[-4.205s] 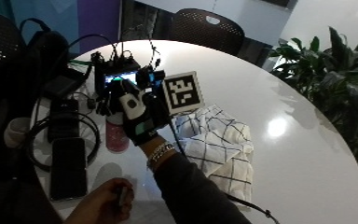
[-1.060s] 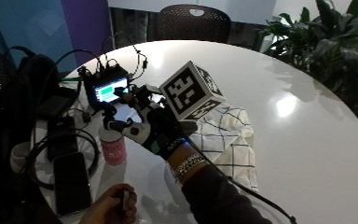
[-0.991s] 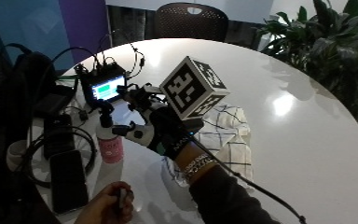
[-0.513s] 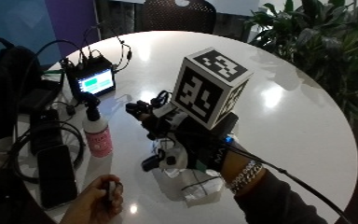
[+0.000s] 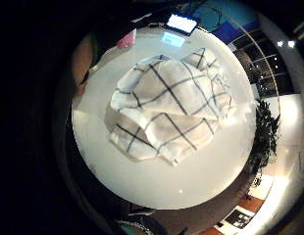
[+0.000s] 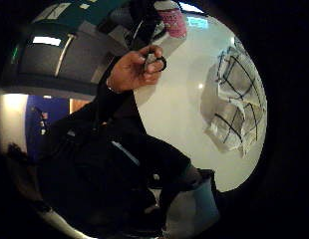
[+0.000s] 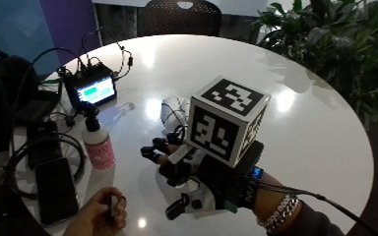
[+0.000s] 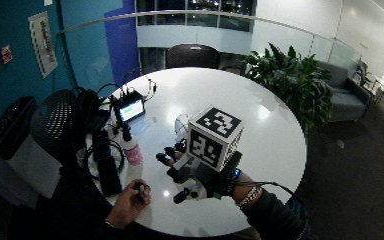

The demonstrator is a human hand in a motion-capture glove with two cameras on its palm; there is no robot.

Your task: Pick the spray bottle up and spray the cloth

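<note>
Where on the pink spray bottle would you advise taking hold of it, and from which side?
Probably around the neck just under the black trigger head of the spray bottle. It stands upright, with cables behind it and bare table toward the gloved right hand, so approach from that side.

Glossy bench, soft cloth
The white bench is smooth and shiny with glare; the checked cloth looks soft, matt, rumpled; the spray bottle looks like pink plastic.
</note>
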